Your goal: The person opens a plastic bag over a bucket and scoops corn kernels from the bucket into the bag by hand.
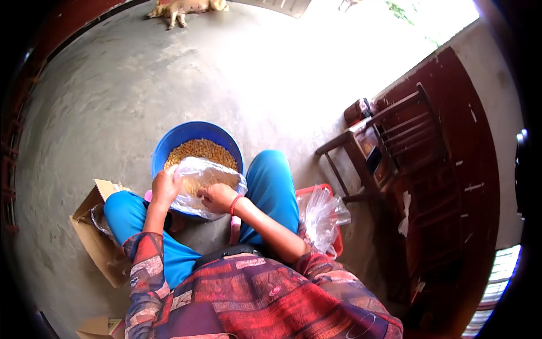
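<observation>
Grey floor (96,107) supports a blue basin (168,146), clear bag (193,179) at its six o'clock. Left hand (167,183): clamped on the bag's nine-o'clock edge; right hand (220,198): grip indeterminable.

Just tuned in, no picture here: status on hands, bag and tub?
Left hand holding clear bag by edge. Right hand at bag, hold unclear. Blue tub: yellowish kernels inside, bag over near side. Nothing seen blocking hands.

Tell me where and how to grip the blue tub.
Probably grip the blue tub by its far rim, coming from beyond it: that curved edge stands exposed above the grain, while the plastic bag covers much of the near side.
</observation>
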`<state>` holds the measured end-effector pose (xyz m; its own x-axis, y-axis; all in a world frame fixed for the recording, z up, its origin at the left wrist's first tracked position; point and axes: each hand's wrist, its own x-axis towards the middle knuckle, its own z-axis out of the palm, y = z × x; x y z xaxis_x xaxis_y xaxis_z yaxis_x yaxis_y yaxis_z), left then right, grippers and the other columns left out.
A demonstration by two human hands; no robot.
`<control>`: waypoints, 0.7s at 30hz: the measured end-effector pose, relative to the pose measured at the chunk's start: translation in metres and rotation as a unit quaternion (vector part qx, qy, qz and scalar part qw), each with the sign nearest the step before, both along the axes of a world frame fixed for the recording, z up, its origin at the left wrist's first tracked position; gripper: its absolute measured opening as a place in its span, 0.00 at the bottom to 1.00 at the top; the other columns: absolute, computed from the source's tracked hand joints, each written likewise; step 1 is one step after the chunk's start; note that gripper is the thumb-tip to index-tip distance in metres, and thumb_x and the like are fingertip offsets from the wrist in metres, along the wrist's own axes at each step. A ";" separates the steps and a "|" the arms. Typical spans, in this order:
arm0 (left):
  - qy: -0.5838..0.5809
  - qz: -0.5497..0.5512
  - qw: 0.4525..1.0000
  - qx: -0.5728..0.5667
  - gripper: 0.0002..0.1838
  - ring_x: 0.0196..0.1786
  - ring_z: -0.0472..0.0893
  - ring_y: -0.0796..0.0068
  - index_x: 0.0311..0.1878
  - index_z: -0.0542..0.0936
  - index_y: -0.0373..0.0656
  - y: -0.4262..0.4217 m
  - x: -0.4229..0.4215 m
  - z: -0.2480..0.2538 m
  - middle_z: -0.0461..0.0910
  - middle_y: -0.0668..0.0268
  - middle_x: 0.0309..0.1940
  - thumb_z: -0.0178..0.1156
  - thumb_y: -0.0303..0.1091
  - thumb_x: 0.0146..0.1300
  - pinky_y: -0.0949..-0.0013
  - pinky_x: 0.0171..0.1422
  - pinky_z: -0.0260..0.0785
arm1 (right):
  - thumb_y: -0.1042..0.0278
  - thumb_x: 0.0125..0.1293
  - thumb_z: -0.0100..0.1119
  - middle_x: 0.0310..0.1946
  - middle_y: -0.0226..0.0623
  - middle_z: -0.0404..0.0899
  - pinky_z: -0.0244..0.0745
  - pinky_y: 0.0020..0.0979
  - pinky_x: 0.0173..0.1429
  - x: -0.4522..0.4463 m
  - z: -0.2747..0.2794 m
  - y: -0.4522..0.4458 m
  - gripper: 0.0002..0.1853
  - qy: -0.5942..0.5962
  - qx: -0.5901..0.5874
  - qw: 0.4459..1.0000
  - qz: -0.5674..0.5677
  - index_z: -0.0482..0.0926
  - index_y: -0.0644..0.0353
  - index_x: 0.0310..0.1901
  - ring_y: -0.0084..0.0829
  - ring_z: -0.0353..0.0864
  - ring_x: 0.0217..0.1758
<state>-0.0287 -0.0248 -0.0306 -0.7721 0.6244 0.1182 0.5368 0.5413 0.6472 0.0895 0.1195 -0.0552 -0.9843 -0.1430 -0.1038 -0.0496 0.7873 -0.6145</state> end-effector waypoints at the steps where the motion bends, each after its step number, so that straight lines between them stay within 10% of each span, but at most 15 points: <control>1: 0.001 -0.007 1.000 -0.005 0.08 0.31 0.75 0.48 0.33 0.75 0.42 -0.001 0.000 -0.004 0.75 0.50 0.24 0.52 0.33 0.50 0.53 0.32 0.66 | 0.65 0.51 0.48 0.27 0.49 0.77 0.70 0.44 0.39 0.000 -0.003 -0.001 0.13 -0.006 0.007 1.000 -0.005 0.77 0.56 0.38 0.48 0.76 0.31; 21: -0.005 -0.040 0.998 0.039 0.07 0.33 0.75 0.51 0.29 0.75 0.39 -0.003 0.004 0.001 0.75 0.54 0.28 0.58 0.30 0.44 0.56 0.37 0.67 | 0.63 0.53 0.47 0.28 0.50 0.77 0.70 0.43 0.42 -0.001 0.006 -0.005 0.13 -0.058 0.015 0.998 -0.008 0.76 0.56 0.37 0.47 0.77 0.35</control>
